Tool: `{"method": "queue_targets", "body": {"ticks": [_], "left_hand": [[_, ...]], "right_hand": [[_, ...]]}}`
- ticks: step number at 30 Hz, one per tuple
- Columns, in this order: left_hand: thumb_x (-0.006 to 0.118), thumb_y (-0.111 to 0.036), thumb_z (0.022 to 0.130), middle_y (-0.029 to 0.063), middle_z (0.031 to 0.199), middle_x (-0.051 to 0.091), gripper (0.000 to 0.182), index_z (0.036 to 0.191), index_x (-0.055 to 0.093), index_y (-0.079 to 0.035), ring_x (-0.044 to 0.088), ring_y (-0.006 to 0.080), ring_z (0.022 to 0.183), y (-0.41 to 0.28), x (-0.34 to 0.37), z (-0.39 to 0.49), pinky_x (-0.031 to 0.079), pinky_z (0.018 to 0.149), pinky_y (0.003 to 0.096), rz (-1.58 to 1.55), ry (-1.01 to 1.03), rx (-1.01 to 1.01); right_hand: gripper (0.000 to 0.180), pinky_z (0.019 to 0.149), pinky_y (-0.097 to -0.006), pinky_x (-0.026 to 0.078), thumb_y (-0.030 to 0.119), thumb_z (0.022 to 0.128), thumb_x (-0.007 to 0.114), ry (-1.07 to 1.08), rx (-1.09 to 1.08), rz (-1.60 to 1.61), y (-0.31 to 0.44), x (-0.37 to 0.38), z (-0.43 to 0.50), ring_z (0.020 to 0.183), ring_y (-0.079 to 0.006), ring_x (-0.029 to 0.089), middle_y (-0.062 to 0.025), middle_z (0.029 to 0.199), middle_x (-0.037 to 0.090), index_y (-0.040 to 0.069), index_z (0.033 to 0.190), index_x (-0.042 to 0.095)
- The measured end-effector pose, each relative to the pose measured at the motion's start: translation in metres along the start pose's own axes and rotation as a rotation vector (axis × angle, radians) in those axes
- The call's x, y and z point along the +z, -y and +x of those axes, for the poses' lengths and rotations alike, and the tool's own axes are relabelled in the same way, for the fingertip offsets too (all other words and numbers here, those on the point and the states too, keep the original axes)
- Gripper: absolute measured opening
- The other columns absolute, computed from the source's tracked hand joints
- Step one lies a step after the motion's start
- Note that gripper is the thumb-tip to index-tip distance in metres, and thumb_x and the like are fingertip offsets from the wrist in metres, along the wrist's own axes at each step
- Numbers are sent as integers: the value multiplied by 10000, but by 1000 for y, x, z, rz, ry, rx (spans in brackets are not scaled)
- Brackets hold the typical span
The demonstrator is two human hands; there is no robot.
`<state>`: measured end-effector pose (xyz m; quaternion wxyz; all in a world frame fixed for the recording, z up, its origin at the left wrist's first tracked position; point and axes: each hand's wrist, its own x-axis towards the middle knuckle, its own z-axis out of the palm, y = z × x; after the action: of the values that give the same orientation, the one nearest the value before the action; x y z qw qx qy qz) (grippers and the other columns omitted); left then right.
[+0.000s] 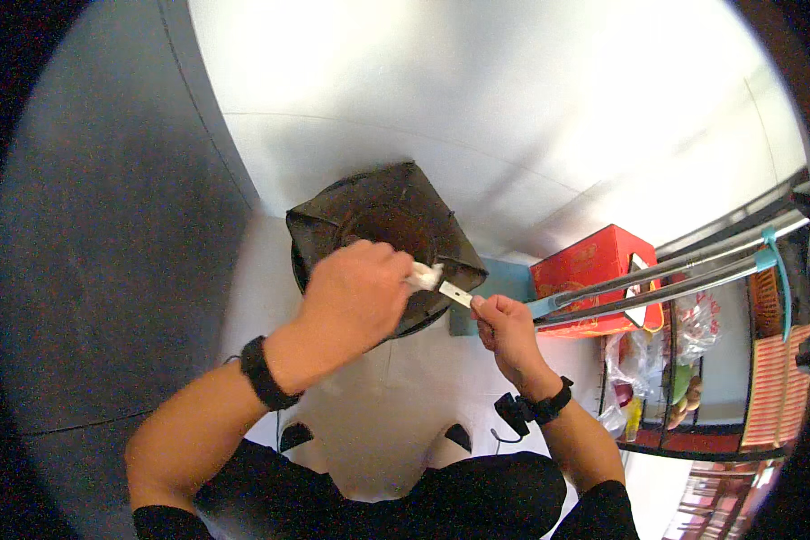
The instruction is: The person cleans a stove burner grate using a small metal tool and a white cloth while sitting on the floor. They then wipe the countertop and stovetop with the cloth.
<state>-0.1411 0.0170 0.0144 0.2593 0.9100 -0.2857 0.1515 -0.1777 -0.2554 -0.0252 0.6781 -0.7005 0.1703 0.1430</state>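
Observation:
My left hand (361,293) is closed on a crumpled piece of white tissue or cloth (426,275), above a round dark bin. My right hand (509,331) pinches the near end of a flat, pale strip with small holes (455,293), of a kind I cannot tell. The strip's far end points at the white piece, and whether the two touch is unclear. Below both hands stands the bin, with a dark, square-cornered liner (439,209) folded over its rim. My left fingertips are partly hidden behind the hand.
A red box (580,260) stands right of the bin, beside a blue-green container (506,277). Two metal poles with light-blue fittings (648,283) slant across the box. A dark rack (709,445) with bags and produce is at the right. Walls rise behind and left.

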Motion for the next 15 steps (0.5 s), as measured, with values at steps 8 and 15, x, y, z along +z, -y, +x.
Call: {"method": "queue_targets", "body": {"ticks": [8, 15], "left_hand": [[660, -162, 869, 119, 862, 681, 78, 909, 702, -111, 692, 327, 868, -47, 46, 37, 571, 732, 453, 278, 241, 229], [709, -194, 911, 121, 837, 643, 111, 961, 694, -95, 683, 341, 885, -23, 23, 19, 570, 743, 454, 95, 197, 304]], "right_hand": [[296, 510, -275, 357, 287, 981, 742, 41, -220, -57, -40, -20, -3, 561, -64, 482, 30, 653, 595, 39, 823, 716], [340, 638, -331, 473, 299, 969, 765, 67, -384, -198, -18, -14, 0, 675, -116, 573, -41, 695, 660, 0, 816, 711]]}}
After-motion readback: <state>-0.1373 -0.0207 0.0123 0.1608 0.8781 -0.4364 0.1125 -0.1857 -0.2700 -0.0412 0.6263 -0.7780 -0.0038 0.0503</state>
